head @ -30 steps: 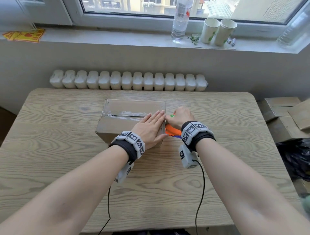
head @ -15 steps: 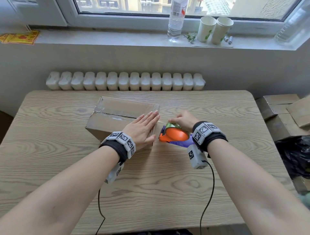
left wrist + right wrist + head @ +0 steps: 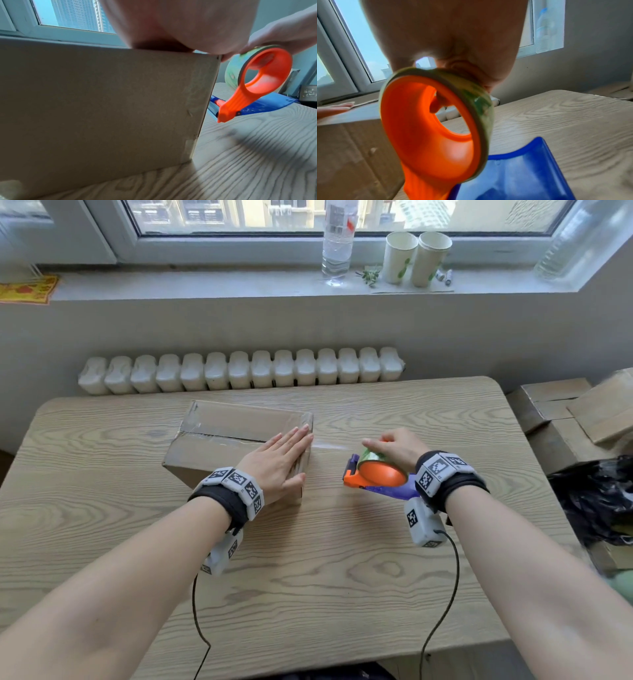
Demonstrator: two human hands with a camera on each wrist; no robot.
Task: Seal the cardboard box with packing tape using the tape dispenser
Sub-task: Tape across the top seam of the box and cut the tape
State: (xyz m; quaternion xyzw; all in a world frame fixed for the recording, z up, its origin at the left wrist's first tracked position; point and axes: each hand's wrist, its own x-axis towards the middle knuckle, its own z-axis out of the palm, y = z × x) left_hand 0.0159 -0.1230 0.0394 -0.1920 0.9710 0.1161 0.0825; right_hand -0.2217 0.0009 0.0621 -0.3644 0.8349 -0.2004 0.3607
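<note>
A closed brown cardboard box [image 3: 222,436] sits on the wooden table [image 3: 308,577], with clear tape along its top seam. My left hand [image 3: 277,460] lies flat with straight fingers on the box's right end. To the right of the box, my right hand [image 3: 397,448] grips the orange and blue tape dispenser [image 3: 376,477] around its greenish tape roll [image 3: 368,456], lifted off the table. A thin strip of clear tape [image 3: 334,446] stretches from the box's right edge to the dispenser. The left wrist view shows the box's side [image 3: 102,105] and the dispenser [image 3: 257,81] beside it.
A radiator [image 3: 239,369] runs behind the table. On the windowsill stand a plastic bottle [image 3: 337,241] and two paper cups [image 3: 416,258]. More cardboard boxes [image 3: 565,412] and a black bag [image 3: 596,498] lie off the table's right side.
My right hand has pulled the dispenser away from the box to the right, drawing out tape. The box has turned slightly under my left hand, which stays flat on it.
</note>
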